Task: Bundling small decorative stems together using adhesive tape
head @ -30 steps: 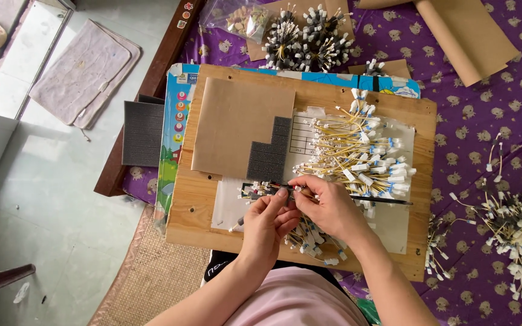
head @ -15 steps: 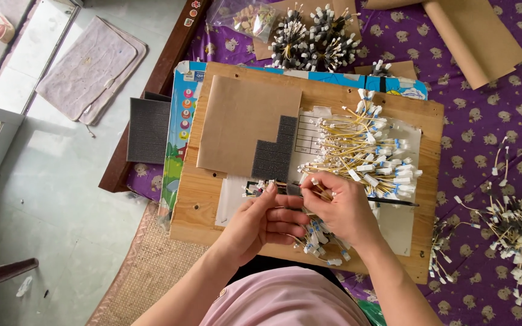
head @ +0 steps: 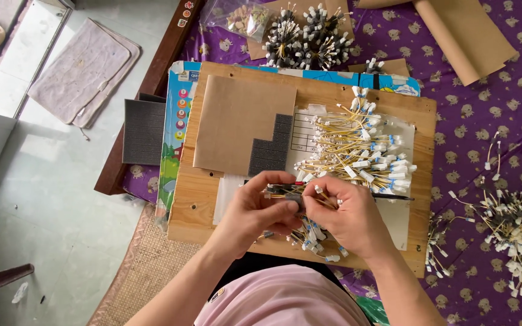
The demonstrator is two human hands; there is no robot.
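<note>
Both hands meet over the front of a wooden board. My left hand pinches a small dark connector piece with thin wires coming out of it. My right hand grips the same piece from the right, fingertips on its yellow wires. A pile of yellow wires with white plugs lies just behind my hands. A smaller loose bunch of such wires sits under my hands near the board's front edge. A thin dark rod lies across the board to the right.
A brown cardboard sheet and dark foam pieces lie on the board's left half. Bundled wire clusters stand behind the board. More loose plugs lie on the purple patterned cloth to the right. A rolled brown paper lies far right.
The view has shifted slightly. My hands have drawn together around the dark connector piece, and my right fingers have moved onto its wires.
</note>
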